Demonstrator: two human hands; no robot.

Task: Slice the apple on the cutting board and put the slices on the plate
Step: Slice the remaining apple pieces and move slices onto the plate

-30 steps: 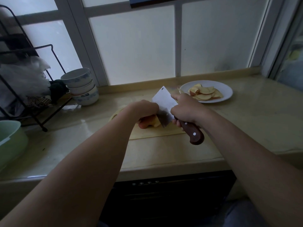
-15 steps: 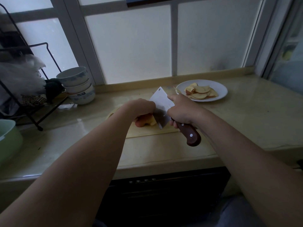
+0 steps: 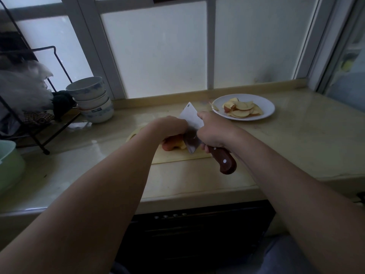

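**Colours on the counter**

Apple [image 3: 172, 144]: red-orange skin, pale yellow flesh. Cleaver [image 3: 190, 119]: dull silver blade; handle [image 3: 224, 162] red-brown wood with a pale rivet. Cutting board [image 3: 177, 157]: pale yellow, close to the counter's [image 3: 296, 145] glossy beige. Plate [image 3: 266, 107]: plain white. Slices [image 3: 242, 110]: cream flesh, red skin edges. 3 bowls [image 3: 92, 99]: white with blue pattern. Basin [image 3: 9, 165]: pale green. Rack [image 3: 49, 135]: black wire. Cloth [image 3: 37, 117]: brown check.

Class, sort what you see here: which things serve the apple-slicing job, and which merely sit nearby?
In use:
apple, held by the left hand
cleaver, gripped by the right hand
cutting board
plate with slices

Lying about:
stacked bowls
wire rack
green basin
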